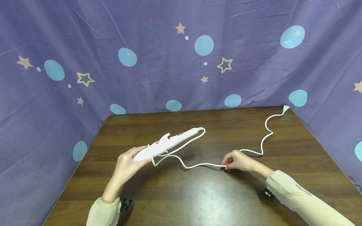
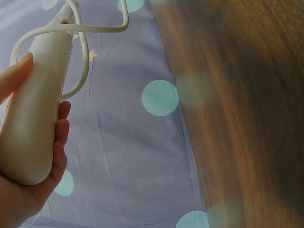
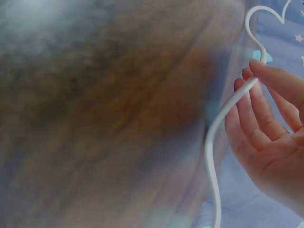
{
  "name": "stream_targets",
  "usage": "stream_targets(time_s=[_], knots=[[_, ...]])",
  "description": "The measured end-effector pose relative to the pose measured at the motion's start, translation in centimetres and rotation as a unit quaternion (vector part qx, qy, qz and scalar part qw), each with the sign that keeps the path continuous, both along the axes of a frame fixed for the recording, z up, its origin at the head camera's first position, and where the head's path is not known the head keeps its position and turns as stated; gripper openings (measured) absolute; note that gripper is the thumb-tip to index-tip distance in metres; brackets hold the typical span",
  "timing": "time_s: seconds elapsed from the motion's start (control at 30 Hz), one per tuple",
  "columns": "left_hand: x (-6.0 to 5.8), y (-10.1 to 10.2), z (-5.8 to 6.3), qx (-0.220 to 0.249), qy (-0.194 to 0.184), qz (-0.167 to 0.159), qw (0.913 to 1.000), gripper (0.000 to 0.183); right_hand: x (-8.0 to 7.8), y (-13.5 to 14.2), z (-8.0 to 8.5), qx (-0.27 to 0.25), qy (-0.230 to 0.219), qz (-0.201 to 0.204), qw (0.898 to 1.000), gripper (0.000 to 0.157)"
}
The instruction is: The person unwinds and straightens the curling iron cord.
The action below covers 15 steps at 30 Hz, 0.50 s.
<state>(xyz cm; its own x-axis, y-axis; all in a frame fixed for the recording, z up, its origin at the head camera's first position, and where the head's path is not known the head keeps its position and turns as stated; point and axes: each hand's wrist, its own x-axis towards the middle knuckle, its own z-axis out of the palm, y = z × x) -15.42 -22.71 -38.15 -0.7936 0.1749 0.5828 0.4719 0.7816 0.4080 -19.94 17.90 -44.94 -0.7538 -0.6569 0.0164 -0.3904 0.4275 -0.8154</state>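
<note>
My left hand (image 1: 127, 164) grips the thick rounded end of a white curling iron (image 1: 181, 137), thumb on one side and fingers on the other. The iron slants up to the right above the table, a small lever sticking out of its upper side. From its narrow end, the white power cord (image 1: 202, 164) loops back and crosses around the body; the left wrist view shows this cord (image 2: 95, 29) over the iron (image 2: 35, 104). Farther right, my right hand (image 1: 238, 160) pinches the cord (image 3: 212, 156) between thumb and fingertips.
Beyond my right hand the cord runs in bends to a white plug (image 1: 286, 108) at the far right corner of the brown wooden table (image 1: 169, 204). A purple cloth (image 1: 158, 88) with stars and blue dots hangs behind and at the sides.
</note>
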Motion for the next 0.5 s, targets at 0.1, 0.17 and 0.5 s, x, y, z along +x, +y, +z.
stream_targets(time_s=[0.1,0.17,0.5], knots=[[-0.1,0.0,0.0,-0.002,0.000,-0.002,1.0000,0.046,0.0,-0.1,0.4,0.007,0.023,-0.008,1.000,0.012],[0.0,0.0,0.0,-0.002,0.001,-0.003,1.0000,0.047,0.0,-0.3,0.6,0.012,0.049,-0.015,0.999,0.013],[0.0,0.2,0.2,-0.002,0.000,-0.009,1.0000,0.046,0.5,-2.9,2.6,-0.011,0.119,-0.004,0.993,0.016]])
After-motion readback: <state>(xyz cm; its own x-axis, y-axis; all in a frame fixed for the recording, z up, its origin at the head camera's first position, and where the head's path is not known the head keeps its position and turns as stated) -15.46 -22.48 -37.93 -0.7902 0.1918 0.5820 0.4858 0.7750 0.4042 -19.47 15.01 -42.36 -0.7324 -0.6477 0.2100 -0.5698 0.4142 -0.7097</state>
